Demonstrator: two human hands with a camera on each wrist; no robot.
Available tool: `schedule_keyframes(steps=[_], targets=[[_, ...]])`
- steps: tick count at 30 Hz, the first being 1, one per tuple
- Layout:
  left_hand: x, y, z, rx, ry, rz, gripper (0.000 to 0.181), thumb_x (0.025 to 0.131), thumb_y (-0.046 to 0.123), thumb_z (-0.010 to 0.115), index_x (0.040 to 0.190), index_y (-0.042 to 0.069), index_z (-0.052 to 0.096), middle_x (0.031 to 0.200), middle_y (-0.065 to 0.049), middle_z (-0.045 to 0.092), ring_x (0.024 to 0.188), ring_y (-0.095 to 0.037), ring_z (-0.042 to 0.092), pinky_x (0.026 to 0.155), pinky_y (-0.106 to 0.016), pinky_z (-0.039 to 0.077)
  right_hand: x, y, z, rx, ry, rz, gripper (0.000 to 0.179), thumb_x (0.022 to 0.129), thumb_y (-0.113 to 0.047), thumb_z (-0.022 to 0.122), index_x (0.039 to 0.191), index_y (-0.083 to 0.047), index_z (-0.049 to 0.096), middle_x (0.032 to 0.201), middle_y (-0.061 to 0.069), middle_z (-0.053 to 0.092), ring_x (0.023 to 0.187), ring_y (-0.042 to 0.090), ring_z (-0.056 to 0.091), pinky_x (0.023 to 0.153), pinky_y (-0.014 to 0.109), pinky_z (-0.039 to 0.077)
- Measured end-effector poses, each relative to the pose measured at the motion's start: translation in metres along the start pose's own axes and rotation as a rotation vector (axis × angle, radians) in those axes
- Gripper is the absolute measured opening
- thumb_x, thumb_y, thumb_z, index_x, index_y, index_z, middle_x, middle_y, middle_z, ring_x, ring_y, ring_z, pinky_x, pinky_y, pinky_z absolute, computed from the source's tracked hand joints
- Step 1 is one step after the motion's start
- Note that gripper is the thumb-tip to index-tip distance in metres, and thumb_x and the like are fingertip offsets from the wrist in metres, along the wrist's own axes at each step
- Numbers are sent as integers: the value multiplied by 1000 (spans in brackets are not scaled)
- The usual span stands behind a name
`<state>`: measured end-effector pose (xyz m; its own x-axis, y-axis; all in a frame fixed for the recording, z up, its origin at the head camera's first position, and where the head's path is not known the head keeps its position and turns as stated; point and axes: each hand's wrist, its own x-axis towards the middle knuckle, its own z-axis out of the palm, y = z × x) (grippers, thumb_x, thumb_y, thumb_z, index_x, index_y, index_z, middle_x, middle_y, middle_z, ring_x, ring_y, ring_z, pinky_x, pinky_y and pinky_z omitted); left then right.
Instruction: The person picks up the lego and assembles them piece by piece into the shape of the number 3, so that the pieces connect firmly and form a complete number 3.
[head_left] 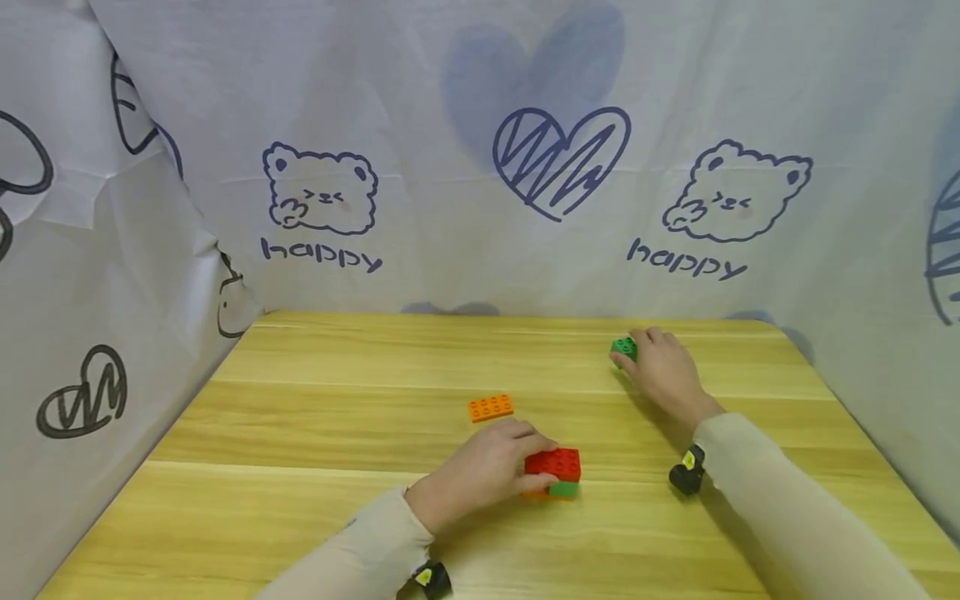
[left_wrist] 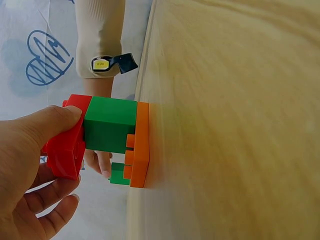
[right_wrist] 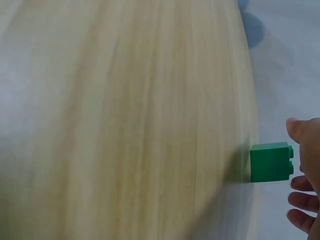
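Observation:
My left hand point(head_left: 487, 462) grips the red brick point(head_left: 570, 460) on top of a small stack, its thumb on one side. In the left wrist view, a green brick point(left_wrist: 110, 125) sits under the red one, above a flat orange brick point(left_wrist: 142, 165) whose bare studs show at one end. The stack stands on the table. Farther back on the right, my right hand point(head_left: 667, 371) is around another green brick point(head_left: 624, 350). Its thumb and fingers look spread and apart from that brick point(right_wrist: 271, 162) in the right wrist view.
A flat orange brick point(head_left: 491, 407) with studs up lies on the wooden table point(head_left: 337, 425), beyond my left hand. White cloth point(head_left: 435, 225) with drawn bears and hearts hangs behind the table's back edge and along both sides.

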<state>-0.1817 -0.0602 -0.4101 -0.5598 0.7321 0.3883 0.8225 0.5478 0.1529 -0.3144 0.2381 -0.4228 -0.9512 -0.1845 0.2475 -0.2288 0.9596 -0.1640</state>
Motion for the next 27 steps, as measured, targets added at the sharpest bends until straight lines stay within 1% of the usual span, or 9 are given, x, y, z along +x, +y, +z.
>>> schedule_keyframes(steps=[4, 9, 15, 19, 27], targets=[[1, 1, 0, 0, 2, 3, 38, 88, 41, 73, 114, 12, 72, 98, 3, 67, 88, -8, 60, 81, -19, 49, 2, 1, 1, -4, -27, 21, 63, 99, -43, 56, 135, 8, 47, 125, 31, 53, 110, 47, 51, 93, 58, 43], [1, 1, 0, 3, 6, 9, 38, 88, 41, 74, 113, 13, 72, 98, 3, 67, 88, -8, 61, 80, -19, 49, 4, 2, 5, -5, -22, 27, 60, 98, -40, 57, 132, 9, 49, 120, 31, 57, 105, 46, 55, 89, 57, 46], [1, 1, 0, 9, 6, 7, 38, 88, 42, 73, 113, 13, 72, 99, 3, 67, 88, -8, 61, 80, -19, 49, 5, 2, 6, -4, -29, 35, 55, 98, -34, 58, 130, 9, 50, 116, 29, 59, 102, 44, 57, 87, 56, 47], [1, 1, 0, 7, 7, 6, 38, 88, 41, 73, 113, 13, 72, 99, 3, 67, 88, -8, 61, 80, -19, 49, 4, 2, 5, 5, -35, 26, 51, 98, -31, 57, 129, 8, 51, 112, 28, 60, 98, 42, 59, 84, 55, 48], [1, 0, 0, 5, 7, 6, 39, 88, 42, 73, 113, 12, 72, 99, 3, 67, 88, -8, 61, 79, -20, 50, -2, 2, -1, 28, -31, 10, 50, 97, -29, 58, 131, 7, 51, 113, 27, 59, 99, 41, 58, 84, 55, 48]])
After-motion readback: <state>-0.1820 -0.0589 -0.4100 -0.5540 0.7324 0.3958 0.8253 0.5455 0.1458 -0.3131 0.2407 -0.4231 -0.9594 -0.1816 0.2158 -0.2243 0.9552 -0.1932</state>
